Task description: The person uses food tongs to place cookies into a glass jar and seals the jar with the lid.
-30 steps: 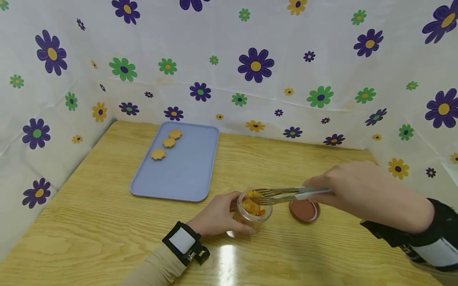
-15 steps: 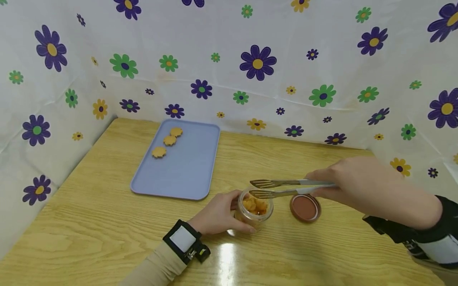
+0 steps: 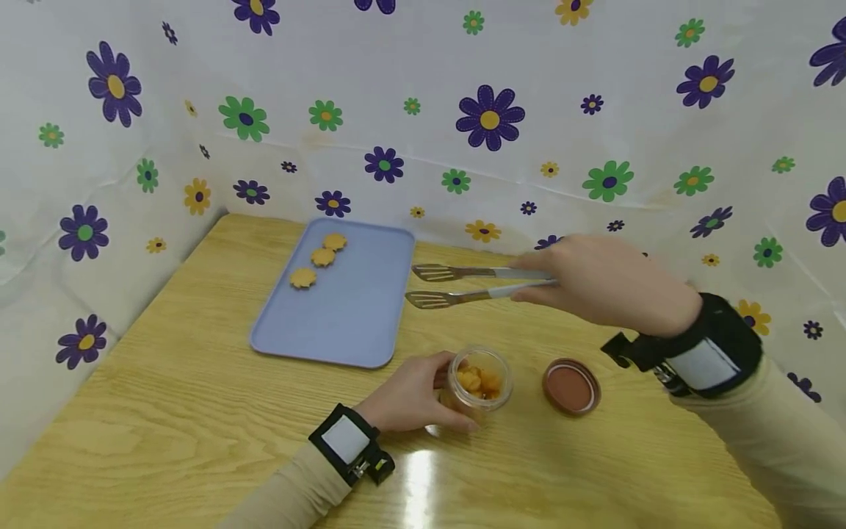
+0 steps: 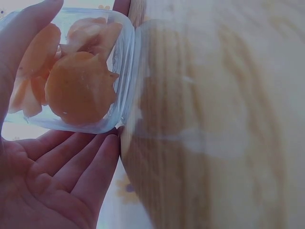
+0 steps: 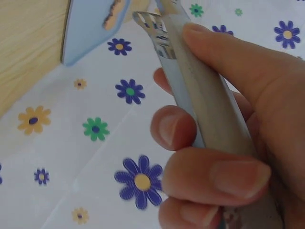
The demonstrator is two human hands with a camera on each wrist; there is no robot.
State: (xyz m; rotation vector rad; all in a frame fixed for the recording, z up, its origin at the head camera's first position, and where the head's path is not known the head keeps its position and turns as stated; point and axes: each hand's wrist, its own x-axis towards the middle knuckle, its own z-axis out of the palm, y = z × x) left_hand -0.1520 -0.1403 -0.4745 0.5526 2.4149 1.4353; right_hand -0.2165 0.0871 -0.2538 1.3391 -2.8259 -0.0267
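My left hand grips the side of a glass jar standing on the wooden table. Inside the jar lie orange, scalloped-edged biscuits. In the left wrist view the thumb is on one side of the glass and the fingers on the other. My right hand holds metal serving tongs with pale handles, its fingers wrapped round them in the right wrist view. The slotted tips of the tongs stand apart with nothing between them, over the table just right of the blue tray.
Three flower-shaped biscuits lie along the left side of the blue tray. A brown round lid lies to the right of the jar. White cloth with printed flowers hangs behind and beside the table.
My right hand has lifted the tongs out of the jar and carried them up and left toward the tray. The left hand stays on the jar.
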